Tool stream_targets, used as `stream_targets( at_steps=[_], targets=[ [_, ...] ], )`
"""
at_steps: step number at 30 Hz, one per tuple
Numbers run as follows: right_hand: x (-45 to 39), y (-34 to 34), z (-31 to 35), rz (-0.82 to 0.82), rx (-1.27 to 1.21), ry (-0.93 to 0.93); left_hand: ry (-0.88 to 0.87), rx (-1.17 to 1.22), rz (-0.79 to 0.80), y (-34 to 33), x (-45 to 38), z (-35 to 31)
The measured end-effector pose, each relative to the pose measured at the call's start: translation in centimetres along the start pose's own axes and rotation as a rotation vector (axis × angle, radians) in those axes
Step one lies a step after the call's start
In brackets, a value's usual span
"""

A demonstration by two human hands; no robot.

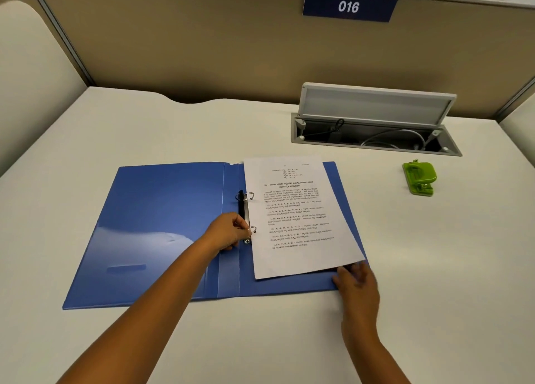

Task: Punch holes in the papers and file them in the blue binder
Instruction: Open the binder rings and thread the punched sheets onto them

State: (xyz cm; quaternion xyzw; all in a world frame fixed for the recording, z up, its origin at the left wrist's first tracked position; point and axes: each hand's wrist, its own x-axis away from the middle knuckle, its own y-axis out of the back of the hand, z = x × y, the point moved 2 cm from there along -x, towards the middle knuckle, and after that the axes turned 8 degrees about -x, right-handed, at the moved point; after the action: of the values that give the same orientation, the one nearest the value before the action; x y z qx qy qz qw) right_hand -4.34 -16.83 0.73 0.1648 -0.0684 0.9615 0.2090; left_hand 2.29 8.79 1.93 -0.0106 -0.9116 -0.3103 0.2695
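Observation:
The blue binder (162,224) lies open and flat on the white desk. Printed papers (298,215) lie on its right half, their left edge at the two metal rings (251,212). My left hand (228,231) is at the ring mechanism, its fingers curled on the metal strip near the lower ring. At the papers' lower right corner, my right hand (357,282) is blurred and touches the corner. A green hole punch (419,178) stands apart to the right.
An open cable box (373,123) with a raised lid and cables is sunk in the desk behind the binder. A beige partition (202,42) with a blue sign "016" closes off the back. Bare desk (434,253) lies right of the binder.

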Motion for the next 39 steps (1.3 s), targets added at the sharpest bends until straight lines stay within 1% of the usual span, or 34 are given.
stream_targets(
  at_steps=[1, 3, 5, 7, 9, 11, 13, 14, 15, 17, 18, 20, 25, 29, 31, 33, 35, 36, 37, 39],
  targets=[
    [-0.2, 0.6, 0.4, -0.066, 0.054, 0.056, -0.016, 0.016, -0.057, -0.1, 0.2, 0.3],
    [-0.4, 1.4, 1.1, -0.149, 0.149, 0.182, -0.052, 0.055, -0.234, -0.2, 1.0, 0.8],
    [-0.3, 1.3, 1.5, -0.127, 0.216, 0.282, -0.083, 0.082, -0.417, -0.7, 2.1, 1.3],
    [-0.1, 0.2, 1.3, -0.033, 0.253, 0.36, -0.13, 0.082, -0.527, -1.5, 3.2, 1.9],
    [0.3, -1.5, 1.2, 0.092, 0.335, 0.478, -0.169, 0.075, -0.569, -2.1, 3.8, 2.5],
    [0.6, -3.6, 0.8, 0.26, 0.432, 0.564, -0.175, 0.072, -0.584, -2.7, 4.0, 3.1],
    [0.5, -5.4, 0.2, 0.433, 0.567, 0.556, -0.175, 0.076, -0.604, -3.0, 4.1, 3.5],
    [0.1, -6.2, -0.5, 0.5, 0.679, 0.546, -0.178, 0.072, -0.617, -3.0, 4.1, 3.7],
    [-0.1, -6.7, -1.3, 0.534, 0.841, 0.555, -0.181, 0.064, -0.627, -3.1, 4.1, 3.9],
    [-0.5, -7.1, -2.7, 0.487, 1.143, 0.64, -0.183, 0.058, -0.64, -3.2, 4.2, 4.2],
    [-0.5, -7.0, -3.4, 0.474, 1.227, 0.64, -0.181, 0.061, -0.645, -3.3, 4.2, 4.2],
    [-0.1, -6.6, -4.4, 0.432, 1.293, 0.65, -0.187, 0.067, -0.66, -3.5, 4.4, 4.3],
    [1.1, -6.4, -4.3, 0.413, 1.311, 0.646, -0.219, 0.064, -0.69, -4.1, 4.6, 4.7],
    [1.3, -7.4, -4.1, 0.438, 1.217, 0.69, -0.227, 0.045, -0.696, -4.2, 4.4, 4.9],
    [1.5, -8.3, -3.6, 0.5, 1.127, 0.728, -0.236, 0.038, -0.691, -4.3, 4.3, 5.0],
    [2.0, -9.3, -2.7, 0.586, 0.9, 0.758, -0.243, 0.026, -0.674, -4.3, 4.2, 5.0],
    [2.4, -10.1, -1.8, 0.674, 0.712, 0.696, -0.241, 0.029, -0.66, -4.3, 4.1, 5.2],
    [2.5, -10.5, -1.5, 0.681, 0.672, 0.667, -0.233, 0.037, -0.653, -4.3, 4.0, 5.2],
    [2.5, -10.8, -1.3, 0.678, 0.665, 0.628, -0.228, 0.04, -0.649, -4.3, 4.0, 5.2],
    [2.0, -11.3, -1.5, 0.669, 0.731, 0.56, -0.232, 0.028, -0.648, -4.3, 4.0, 5.2]
  ],
)
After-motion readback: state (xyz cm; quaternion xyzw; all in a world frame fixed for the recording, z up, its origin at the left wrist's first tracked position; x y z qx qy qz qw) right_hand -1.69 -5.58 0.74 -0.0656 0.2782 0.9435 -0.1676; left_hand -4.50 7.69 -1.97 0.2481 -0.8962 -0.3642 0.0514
